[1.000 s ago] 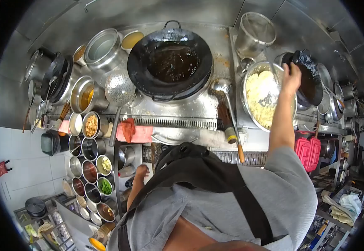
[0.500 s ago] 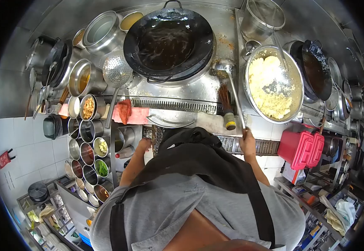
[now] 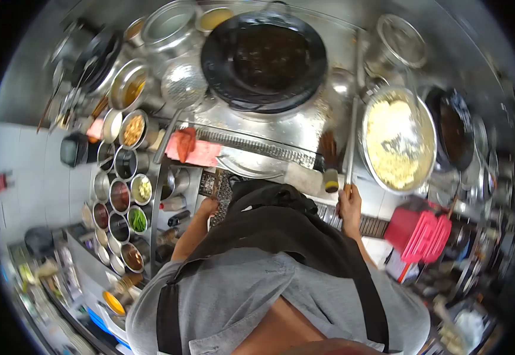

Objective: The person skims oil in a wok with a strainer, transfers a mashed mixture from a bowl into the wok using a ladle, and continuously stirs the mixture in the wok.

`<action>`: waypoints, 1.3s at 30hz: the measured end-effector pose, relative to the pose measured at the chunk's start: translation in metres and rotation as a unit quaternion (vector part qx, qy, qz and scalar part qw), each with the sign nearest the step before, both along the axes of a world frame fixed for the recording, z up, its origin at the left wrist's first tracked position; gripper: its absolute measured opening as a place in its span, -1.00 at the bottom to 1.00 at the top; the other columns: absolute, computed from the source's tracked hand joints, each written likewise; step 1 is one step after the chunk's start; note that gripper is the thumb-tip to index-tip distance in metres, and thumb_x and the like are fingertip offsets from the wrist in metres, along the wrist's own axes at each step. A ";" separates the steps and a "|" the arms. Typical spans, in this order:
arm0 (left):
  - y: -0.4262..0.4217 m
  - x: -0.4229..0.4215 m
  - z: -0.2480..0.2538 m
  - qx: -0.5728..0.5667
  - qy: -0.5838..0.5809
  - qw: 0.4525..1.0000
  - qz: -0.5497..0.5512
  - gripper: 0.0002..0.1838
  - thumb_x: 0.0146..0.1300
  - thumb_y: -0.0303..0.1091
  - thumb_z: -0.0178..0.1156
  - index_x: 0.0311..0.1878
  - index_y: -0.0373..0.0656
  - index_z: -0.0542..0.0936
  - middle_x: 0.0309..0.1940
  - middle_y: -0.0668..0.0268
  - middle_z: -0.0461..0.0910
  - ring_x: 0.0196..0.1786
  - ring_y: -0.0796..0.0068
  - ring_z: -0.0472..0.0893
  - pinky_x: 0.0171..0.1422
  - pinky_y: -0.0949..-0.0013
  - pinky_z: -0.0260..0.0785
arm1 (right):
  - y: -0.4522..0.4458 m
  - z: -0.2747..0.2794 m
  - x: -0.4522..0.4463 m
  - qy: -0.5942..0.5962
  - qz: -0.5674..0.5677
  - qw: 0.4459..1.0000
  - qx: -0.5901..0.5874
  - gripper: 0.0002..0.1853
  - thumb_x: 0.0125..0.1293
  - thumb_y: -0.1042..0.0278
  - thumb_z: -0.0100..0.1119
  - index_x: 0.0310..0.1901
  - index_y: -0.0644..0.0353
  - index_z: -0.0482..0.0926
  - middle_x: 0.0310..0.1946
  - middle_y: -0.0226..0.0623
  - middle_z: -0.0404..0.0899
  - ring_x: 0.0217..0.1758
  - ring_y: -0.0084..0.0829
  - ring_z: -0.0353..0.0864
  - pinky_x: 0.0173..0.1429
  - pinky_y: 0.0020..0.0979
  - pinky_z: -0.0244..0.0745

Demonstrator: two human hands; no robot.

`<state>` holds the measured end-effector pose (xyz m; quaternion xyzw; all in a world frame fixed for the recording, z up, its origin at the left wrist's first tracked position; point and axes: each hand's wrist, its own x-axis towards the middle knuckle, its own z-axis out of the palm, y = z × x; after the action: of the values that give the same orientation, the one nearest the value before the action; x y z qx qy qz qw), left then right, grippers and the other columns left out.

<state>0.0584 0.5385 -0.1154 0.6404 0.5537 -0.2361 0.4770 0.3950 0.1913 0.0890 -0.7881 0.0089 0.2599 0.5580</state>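
My right hand is wrapped round the wooden handle of a metal ladle, whose bowl rests on the stove top right of the wok. The black wok sits on the stove with dark liquid in it. Left of the wok lies a perforated skimmer. My left hand hangs low by the counter's front edge, its fingers curled; what they hold, if anything, cannot be made out. A metal bowl with pale yellow food stands to the right.
Pots of ingredients stand in rows at the left. A pink cloth lies on the front ledge beside a brush. Pink containers are low at the right, and a second wok is behind the bowl.
My right hand has come down from the bowl of pale food and taken the ladle's handle. The view has tilted and shifted. My left hand has stayed low.
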 end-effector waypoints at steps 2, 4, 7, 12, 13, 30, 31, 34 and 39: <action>0.017 -0.047 -0.034 0.074 -0.075 0.970 -0.219 -0.90 0.05 -0.40 0.12 -0.39 -0.15 0.60 -0.49 0.23 0.64 -0.50 0.21 0.65 -0.47 0.18 0.53 | 0.011 0.006 -0.003 -0.025 -0.004 0.999 0.026 -0.72 0.32 0.38 0.14 -0.02 0.28 0.35 -0.70 -0.49 0.30 -0.82 -0.64 0.24 -0.78 -0.55 0.11; 0.011 -0.076 -0.084 0.030 0.014 0.977 -0.213 -0.87 0.03 -0.42 0.16 -0.35 -0.16 0.65 -0.41 0.19 0.67 -0.44 0.22 0.68 -0.46 0.16 0.55 | 0.029 0.010 -0.009 -0.052 -0.015 0.997 0.050 -0.74 0.29 0.41 0.20 -0.11 0.23 0.33 -0.69 -0.48 0.29 -0.83 -0.64 0.25 -0.79 -0.55 0.11; -0.001 -0.062 -0.031 0.013 0.068 0.925 -0.374 -0.83 0.03 -0.41 0.16 -0.30 -0.17 0.67 -0.32 0.14 0.69 -0.37 0.17 0.70 -0.34 0.21 0.59 | 0.055 0.019 -0.001 -0.067 0.048 0.987 0.139 -0.76 0.29 0.48 0.12 -0.06 0.27 0.33 -0.63 -0.38 0.35 -0.82 -0.60 0.28 -0.79 -0.54 0.17; -0.017 -0.082 -0.047 -0.001 0.026 0.953 -0.302 -0.74 0.06 -0.28 0.11 -0.29 -0.19 0.69 -0.36 0.13 0.69 -0.38 0.25 0.71 -0.33 0.23 0.59 | 0.155 0.110 0.022 -0.051 0.217 0.967 0.124 -0.86 0.17 0.59 0.03 -0.21 0.29 0.44 -0.54 -0.37 0.45 -0.69 -0.62 0.40 -0.64 -0.56 0.33; -0.014 -0.081 -0.045 0.003 0.020 0.955 -0.296 -0.74 0.06 -0.28 0.11 -0.29 -0.19 0.69 -0.36 0.13 0.69 -0.38 0.25 0.71 -0.33 0.23 0.59 | 0.175 0.121 0.029 -0.017 0.258 0.964 0.054 -0.86 0.18 0.56 0.05 -0.20 0.26 0.46 -0.59 -0.41 0.43 -0.66 -0.63 0.41 -0.63 -0.57 0.33; 0.005 -0.250 -0.191 0.021 -0.054 0.928 -0.368 -0.83 0.00 -0.28 0.23 -0.33 -0.06 0.69 -0.28 0.21 0.68 -0.16 0.18 0.67 -0.11 0.15 0.55 | 0.554 0.181 -0.063 -0.436 0.623 0.628 -0.167 -0.42 0.09 0.49 0.11 0.22 0.41 0.37 -0.01 0.14 0.52 0.10 0.08 0.49 0.20 -0.17 0.37; 0.011 -0.257 -0.172 -0.003 -0.096 0.887 -0.452 -0.81 -0.01 -0.20 0.24 -0.33 -0.01 0.70 -0.30 0.24 0.67 -0.17 0.22 0.66 -0.11 0.15 0.54 | 0.560 0.189 -0.069 -0.409 0.625 0.633 -0.203 -0.42 0.08 0.50 0.11 0.22 0.42 0.37 0.00 0.13 0.52 0.11 0.07 0.49 0.21 -0.18 0.37; -0.001 -0.267 -0.184 0.016 -0.153 0.825 -0.544 -0.80 -0.05 -0.27 0.26 -0.30 -0.03 0.71 -0.28 0.28 0.69 -0.17 0.23 0.67 -0.11 0.20 0.55 | 0.574 0.197 -0.072 -0.387 0.636 0.628 -0.227 -0.41 0.08 0.49 0.10 0.22 0.42 0.37 0.01 0.15 0.51 0.12 0.06 0.49 0.21 -0.20 0.37; 0.002 -0.244 -0.163 0.063 -0.131 0.914 -0.378 -0.80 -0.21 -0.35 0.31 -0.39 -0.03 0.73 -0.24 0.27 0.71 -0.18 0.30 0.69 -0.19 0.23 0.57 | 0.590 0.203 -0.073 -0.311 0.630 0.662 -0.260 -0.38 0.07 0.49 0.15 0.24 0.43 0.36 -0.23 0.14 0.59 -0.18 -0.07 0.65 -0.03 -0.28 0.51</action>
<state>-0.1853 0.5408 -0.2785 0.8561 0.2165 -0.2768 0.3790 0.3217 0.7812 0.2918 -0.7534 -0.5967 0.2763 0.0031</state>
